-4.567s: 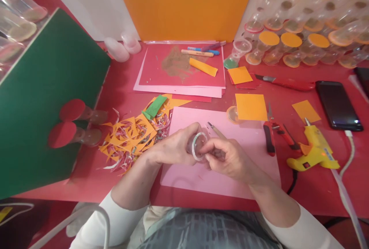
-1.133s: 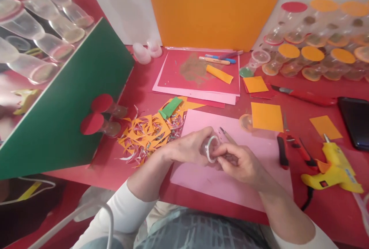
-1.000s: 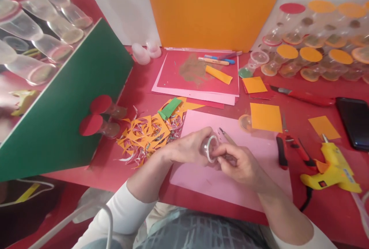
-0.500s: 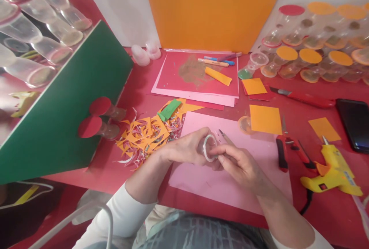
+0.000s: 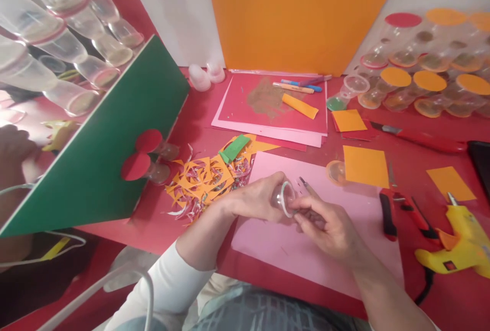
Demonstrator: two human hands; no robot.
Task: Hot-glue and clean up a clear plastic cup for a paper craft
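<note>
My left hand (image 5: pixel 264 201) is wrapped round a small clear plastic cup (image 5: pixel 278 195), tilted so that its white-edged mouth faces right. The index finger of my right hand (image 5: pixel 325 223) reaches into the mouth at the lower rim, with the thumb close outside, so the rim is pinched between them. Whether a smaller piece sits between those fingers is hidden. Behind the right hand shows the dark tip of a slim tool (image 5: pixel 304 183); I cannot tell whether it lies on the paper. Under both hands is a pink sheet (image 5: pixel 283 246).
Left of my hands lie orange paper offcuts (image 5: pixel 209 172) and a green board (image 5: pixel 115 142). Rightward are red-handled pliers (image 5: pixel 388 213), a yellow glue gun (image 5: pixel 455 249), orange squares (image 5: pixel 365 166) and a red cutter (image 5: pixel 429 139). Clear bottle-like pieces with orange discs (image 5: pixel 429 80) stand at back right.
The view has turned left, so everything sits further right in the picture. Both hands keep their hold at the cup. A co-worker's hand now shows at the far left edge.
</note>
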